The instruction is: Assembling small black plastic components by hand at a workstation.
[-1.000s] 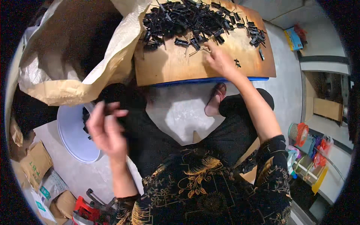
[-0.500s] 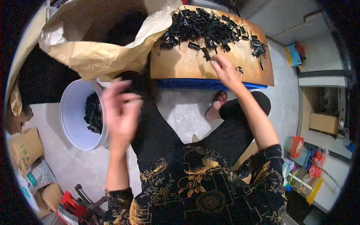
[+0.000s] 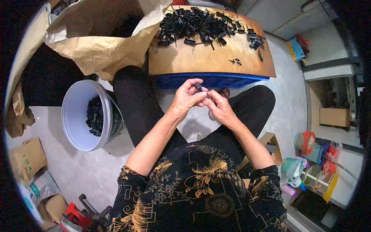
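Both my hands meet over my lap, in front of the board. Between the fingers of my left hand point(image 3: 187, 98) is a small black plastic part point(image 3: 198, 87), its upper end showing above the thumb. My right hand point(image 3: 220, 108) pinches at the lower end of the same part, its fingertips against those of the left. A heap of similar black plastic parts point(image 3: 197, 25) with thin stems covers the far side of the wooden board point(image 3: 185, 60). Some tiny black bits point(image 3: 236, 62) lie on the board's nearer right portion.
To the left stands a white bucket point(image 3: 69, 116) with black parts point(image 3: 95, 116) inside. A large open tan sack point(image 3: 96, 52) rises behind it. The board rests on a blue crate point(image 3: 208, 80). Paper-wrapped packages point(image 3: 29, 158) lie at far left, a red-rimmed basket point(image 3: 305, 142) at right.
My left hand has moved right, from beside the bucket to the middle. My right hand has drawn back from the heap with a black part, and both hands now hold it.
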`<state>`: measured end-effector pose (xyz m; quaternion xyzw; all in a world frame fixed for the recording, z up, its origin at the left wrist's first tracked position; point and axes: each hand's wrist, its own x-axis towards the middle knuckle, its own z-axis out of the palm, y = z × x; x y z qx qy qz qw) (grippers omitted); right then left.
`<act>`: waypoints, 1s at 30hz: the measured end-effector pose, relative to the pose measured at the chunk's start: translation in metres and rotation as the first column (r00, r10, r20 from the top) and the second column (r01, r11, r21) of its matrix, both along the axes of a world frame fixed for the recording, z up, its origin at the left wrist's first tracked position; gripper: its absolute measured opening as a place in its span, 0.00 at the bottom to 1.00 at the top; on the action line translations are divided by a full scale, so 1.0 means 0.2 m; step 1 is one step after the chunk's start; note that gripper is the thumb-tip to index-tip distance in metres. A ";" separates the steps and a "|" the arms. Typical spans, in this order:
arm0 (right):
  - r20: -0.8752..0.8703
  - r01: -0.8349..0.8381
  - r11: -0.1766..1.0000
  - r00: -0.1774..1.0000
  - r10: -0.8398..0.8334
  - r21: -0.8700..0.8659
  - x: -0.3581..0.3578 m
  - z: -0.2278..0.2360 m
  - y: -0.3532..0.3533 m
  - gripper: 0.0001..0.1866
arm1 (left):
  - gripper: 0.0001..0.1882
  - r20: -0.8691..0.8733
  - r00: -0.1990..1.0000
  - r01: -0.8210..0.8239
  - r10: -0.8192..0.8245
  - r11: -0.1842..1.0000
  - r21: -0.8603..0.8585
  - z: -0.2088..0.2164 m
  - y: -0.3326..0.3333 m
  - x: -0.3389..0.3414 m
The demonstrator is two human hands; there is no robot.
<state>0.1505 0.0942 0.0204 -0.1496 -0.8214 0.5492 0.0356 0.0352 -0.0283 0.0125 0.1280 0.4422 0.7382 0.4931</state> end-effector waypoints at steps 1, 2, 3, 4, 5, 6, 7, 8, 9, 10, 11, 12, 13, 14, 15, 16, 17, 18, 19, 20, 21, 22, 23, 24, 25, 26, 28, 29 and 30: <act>-0.002 0.001 1.000 1.000 -0.001 -0.004 0.00 -0.03 0.00 0.10 | 0.23 0.011 0.999 -0.041 0.041 0.999 0.027 -0.01 0.01 0.01; -0.069 0.028 0.998 0.997 -0.032 -0.058 0.00 -0.07 -0.01 0.11 | 0.23 0.010 0.999 -0.040 0.039 0.999 0.024 -0.02 0.01 0.01; -0.131 0.051 0.992 0.989 -0.066 -0.115 0.00 -0.07 -0.01 0.11 | 0.22 -0.014 0.998 -0.060 0.060 0.998 0.008 -0.01 0.01 0.01; -0.129 0.051 0.992 0.989 -0.067 -0.119 0.01 -0.07 -0.01 0.11 | 0.21 -0.037 0.996 -0.081 0.080 0.997 -0.007 -0.01 0.01 0.01; -0.089 0.080 0.996 0.992 -0.084 -0.048 0.02 -0.06 0.00 0.11 | 0.19 -0.058 0.993 -0.100 0.099 0.995 -0.016 -0.02 0.01 0.01; -0.050 0.107 0.994 0.993 -0.106 0.024 0.03 -0.04 0.01 0.11 | 0.19 -0.056 0.994 -0.097 0.096 0.995 -0.021 -0.02 0.01 0.01; -0.025 0.124 0.992 0.992 -0.125 -0.038 0.02 -0.04 0.01 0.11 | 0.19 -0.080 0.994 -0.084 0.079 0.994 -0.064 -0.02 0.00 0.02; -0.021 0.127 0.991 0.992 -0.128 -0.043 0.02 -0.04 0.01 0.11 | 0.19 -0.104 0.993 -0.072 0.061 0.992 -0.108 -0.02 0.00 0.02; -0.012 0.112 0.992 0.993 -0.113 -0.064 0.01 -0.03 0.02 0.11 | 0.19 -0.102 0.993 -0.067 0.055 0.991 -0.113 -0.02 0.00 0.03; -0.003 0.098 0.992 0.995 -0.098 -0.085 0.01 -0.04 0.02 0.11 | 0.18 -0.125 0.991 -0.063 0.048 0.991 -0.122 -0.03 0.00 0.03; -0.016 0.082 0.993 0.996 -0.083 -0.082 0.00 -0.05 0.02 0.11 | 0.17 -0.147 0.988 -0.060 0.041 0.990 -0.130 -0.04 0.00 0.04; -0.011 0.084 0.993 0.996 -0.086 -0.087 -0.01 -0.05 0.03 0.11 | 0.17 -0.143 0.989 -0.058 0.038 0.989 -0.137 -0.04 0.01 0.04; -0.004 0.059 0.995 0.998 -0.059 -0.082 -0.02 -0.05 0.03 0.11 | 0.16 -0.168 0.985 -0.059 0.032 0.986 -0.158 -0.05 0.01 0.04; 0.004 0.033 0.996 0.999 -0.033 -0.077 -0.03 -0.04 0.03 0.11 | 0.16 -0.193 0.981 -0.060 0.025 0.982 -0.179 -0.06 0.02 0.04; 0.009 0.036 0.996 0.999 -0.035 -0.084 -0.04 -0.04 0.03 0.11 | 0.16 -0.189 0.982 -0.057 0.022 0.981 -0.185 -0.07 0.02 0.05; 0.015 0.013 0.998 1.000 -0.012 -0.059 -0.04 -0.04 0.03 0.11 | 0.15 -0.258 0.966 -0.053 -0.005 0.975 -0.217 -0.08 0.03 0.05; 0.021 -0.010 0.999 1.000 0.010 -0.034 -0.05 -0.05 0.03 0.11 | 0.15 -0.324 0.945 -0.051 -0.034 0.967 -0.249 -0.09 0.03 0.05; 0.026 -0.006 0.999 1.000 0.007 -0.039 -0.05 -0.06 0.04 0.11 | 0.15 -0.319 0.947 -0.046 -0.039 0.966 -0.254 -0.08 0.04 0.05; 0.010 -0.018 1.000 1.000 0.018 0.002 -0.05 -0.07 0.04 0.11 | 0.14 -0.369 0.927 -0.054 -0.058 0.957 -0.285 -0.08 0.04 0.06; -0.004 -0.030 0.999 1.000 0.031 0.044 -0.05 -0.08 0.05 0.11 | 0.14 -0.418 0.905 -0.063 -0.078 0.947 -0.314 -0.08 0.04 0.06; 0.001 -0.028 0.999 1.000 0.028 0.039 -0.05 -0.08 0.05 0.11 | 0.14 -0.412 0.907 -0.058 -0.083 0.946 -0.319 -0.08 0.05 0.06; 0.019 -0.037 0.998 0.999 0.037 0.048 -0.05 -0.09 0.05 0.11 | 0.14 -0.423 0.901 -0.059 -0.092 0.942 -0.330 -0.08 0.05 0.06; 0.036 -0.047 0.997 0.998 0.045 0.057 -0.05 -0.08 0.06 0.11 | 0.13 -0.435 0.895 -0.059 -0.102 0.938 -0.341 -0.08 0.05 0.06; 0.041 -0.048 0.998 0.998 0.045 0.050 -0.06 -0.07 0.06 0.11 | 0.13 -0.429 0.897 -0.057 -0.105 0.936 -0.348 -0.08 0.05 0.06; 0.117 -0.061 0.998 0.991 0.059 0.008 -0.07 -0.05 0.06 0.12 | 0.13 -0.452 0.884 -0.060 -0.120 0.929 -0.364 -0.08 0.05 0.05; 0.191 -0.071 0.997 0.979 0.077 -0.034 -0.07 -0.05 0.06 0.13 | 0.13 -0.474 0.870 -0.062 -0.136 0.923 -0.380 -0.08 0.05 0.05; 0.205 -0.063 0.997 0.976 0.073 -0.053 -0.07 -0.07 0.07 0.13 | 0.14 -0.476 0.867 -0.062 -0.146 0.917 -0.394 -0.10 0.06 0.06; 0.214 -0.059 0.996 0.974 0.072 -0.068 -0.07 -0.08 0.07 0.13 | 0.14 -0.484 0.862 -0.068 -0.152 0.911 -0.406 -0.10 0.06 0.06; 0.220 -0.056 0.996 0.973 0.071 -0.072 -0.07 -0.09 0.07 0.13 | 0.14 -0.478 0.864 -0.063 -0.155 0.910 -0.410 -0.11 0.07 0.06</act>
